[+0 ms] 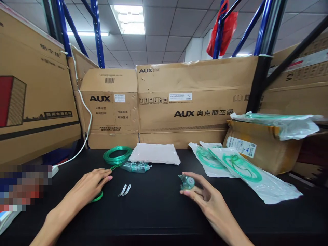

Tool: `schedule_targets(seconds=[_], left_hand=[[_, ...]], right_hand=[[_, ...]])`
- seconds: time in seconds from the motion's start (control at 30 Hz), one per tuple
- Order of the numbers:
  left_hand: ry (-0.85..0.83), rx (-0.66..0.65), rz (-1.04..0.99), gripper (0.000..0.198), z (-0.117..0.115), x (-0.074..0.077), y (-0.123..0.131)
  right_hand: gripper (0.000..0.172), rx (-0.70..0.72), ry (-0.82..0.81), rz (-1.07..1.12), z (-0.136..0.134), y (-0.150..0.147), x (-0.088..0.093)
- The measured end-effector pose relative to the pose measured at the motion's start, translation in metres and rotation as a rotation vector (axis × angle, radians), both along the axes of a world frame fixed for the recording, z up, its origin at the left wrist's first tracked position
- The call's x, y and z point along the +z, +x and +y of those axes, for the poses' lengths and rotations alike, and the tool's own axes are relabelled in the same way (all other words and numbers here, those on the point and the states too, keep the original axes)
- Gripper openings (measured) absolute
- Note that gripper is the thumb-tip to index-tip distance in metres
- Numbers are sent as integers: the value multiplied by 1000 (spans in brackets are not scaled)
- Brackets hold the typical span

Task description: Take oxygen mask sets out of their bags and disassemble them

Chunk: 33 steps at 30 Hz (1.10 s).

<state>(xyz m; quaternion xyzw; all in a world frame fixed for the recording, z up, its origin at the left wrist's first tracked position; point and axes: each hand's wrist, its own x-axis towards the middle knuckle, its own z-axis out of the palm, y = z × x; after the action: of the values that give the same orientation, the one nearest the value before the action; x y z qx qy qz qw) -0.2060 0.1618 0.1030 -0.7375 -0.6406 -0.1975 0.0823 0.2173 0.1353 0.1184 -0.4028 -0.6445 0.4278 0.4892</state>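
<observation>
In my right hand (202, 194), a small translucent green plastic piece (186, 182) with a round pale disc is gripped between thumb and fingers, just above the black table. My left hand (93, 182) is palm down at the left, its fingers stretched out and nothing visible gripped. A green elastic band (99, 196) shows partly from beneath it; the rest is hidden. Beyond those fingertips lie a coil of green tubing (117, 154) and a crumpled clear plastic bag with a pale green connector (135, 166). Two small metal strips (125, 190) rest side by side between my hands.
A white folded sheet or pad (155, 153) lies at the back. To the right are flat clear packages with green tubing (241, 165) and an open carton (263, 147) topped with more packages. Large cardboard boxes (184, 99) wall the back. A white cable (89, 124) runs down at left.
</observation>
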Motion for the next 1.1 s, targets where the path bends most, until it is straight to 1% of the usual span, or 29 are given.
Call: schedule_targets(seconds=[0.07, 0.1, 0.13, 0.2, 0.23, 0.27, 0.33, 0.37, 0.43, 0.5, 0.57, 0.67, 0.73, 0.8, 0.87, 0.97, 1.1], left_hand=[[26, 24, 10, 56, -1, 5, -2], [55, 37, 7, 56, -3, 9, 3], [92, 43, -5, 56, -5, 15, 13], [181, 33, -82, 53, -12, 29, 45], [173, -23, -142, 51, -16, 37, 67], [154, -84, -221, 48, -21, 45, 90], [7, -245, -348, 41, -28, 58, 138], [-30, -308, -397, 37, -30, 63, 159], [-102, -402, -462, 31, -32, 69, 192], [-163, -471, -526, 26, -31, 70, 211], [-210, -519, -589, 23, -28, 69, 217], [-268, -577, -696, 21, -24, 64, 214], [-313, -625, -768, 21, -23, 61, 210], [-346, -650, -803, 23, -21, 60, 206], [-355, -640, -779, 27, -21, 60, 203], [-383, -627, -738, 32, -19, 60, 199], [-415, -617, -783, 38, -13, 59, 193]], right_hand=[[50, 7, 39, 4, -1, 0, 1], [46, 6, 76, -5, -2, 0, 1], [39, 2, 118, -27, -3, 0, 1], [21, -31, 212, -117, -5, 0, 0], [16, -53, 266, -179, -6, 0, 0], [16, -75, 327, -244, -7, 0, -2], [14, -100, 470, -356, -8, -1, -5], [15, -100, 542, -394, -9, -1, -7], [28, -88, 639, -448, -8, -3, -12], [43, -67, 675, -470, -7, -4, -17], [53, -44, 642, -441, -5, -4, -19], [61, -49, 461, -327, -2, -3, -15], [52, -44, 314, -320, -2, -2, -9], [38, -17, 235, -350, -3, -2, -3], [33, 5, 225, -357, -3, -3, 3], [32, 17, 282, -332, 0, -5, 11], [32, 54, 312, -331, 7, -10, 23]])
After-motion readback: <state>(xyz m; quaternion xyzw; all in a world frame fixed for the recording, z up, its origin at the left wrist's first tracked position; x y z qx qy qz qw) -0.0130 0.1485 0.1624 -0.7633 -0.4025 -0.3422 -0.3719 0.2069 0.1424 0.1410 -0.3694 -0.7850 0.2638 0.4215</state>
